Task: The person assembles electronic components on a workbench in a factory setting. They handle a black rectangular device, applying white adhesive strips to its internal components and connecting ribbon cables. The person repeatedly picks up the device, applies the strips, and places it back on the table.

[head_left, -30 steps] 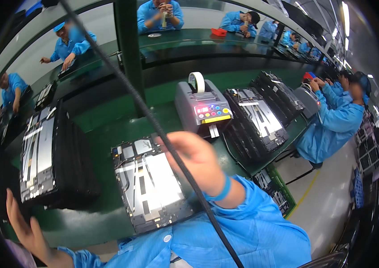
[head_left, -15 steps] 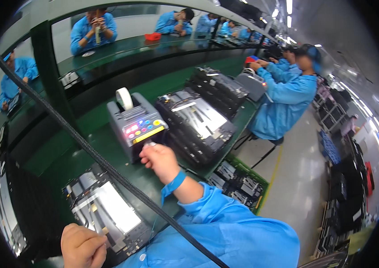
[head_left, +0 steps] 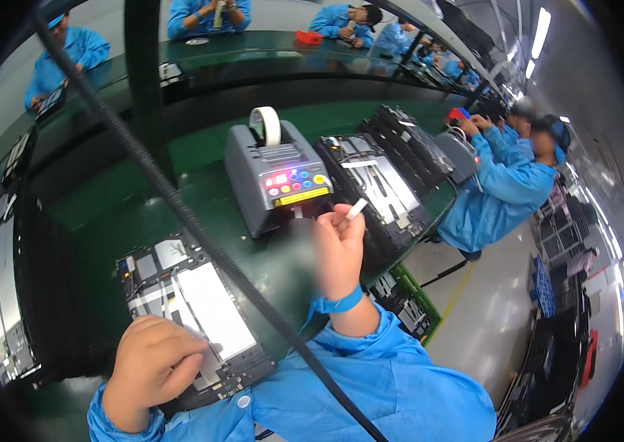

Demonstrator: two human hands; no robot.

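Note:
My right hand (head_left: 343,250), with a blue band at its wrist, is raised just in front of a grey tape dispenser (head_left: 256,195). Its fingers pinch a short white strip of tape (head_left: 357,208). The dispenser carries a white tape roll (head_left: 271,125) on top and lit buttons on its sloped front. On the bench before me lies a flat device chassis (head_left: 216,309) with bright silver plates, a black frame and small boards. My left hand (head_left: 153,361) rests over its near-left edge with curled fingers; whatever is between them is hidden.
Stacked chassis stand left (head_left: 6,295) and right (head_left: 382,180) on the green bench (head_left: 194,191). A black braided cable (head_left: 201,239) crosses in front of me. Beside the bench is a green crate (head_left: 409,298). A co-worker in blue (head_left: 499,177) sits at right beside another dispenser.
My right hand has drawn back from the dispenser's front, and the tape strip now shows in its fingers. My left hand has come further over the chassis. The view has shifted.

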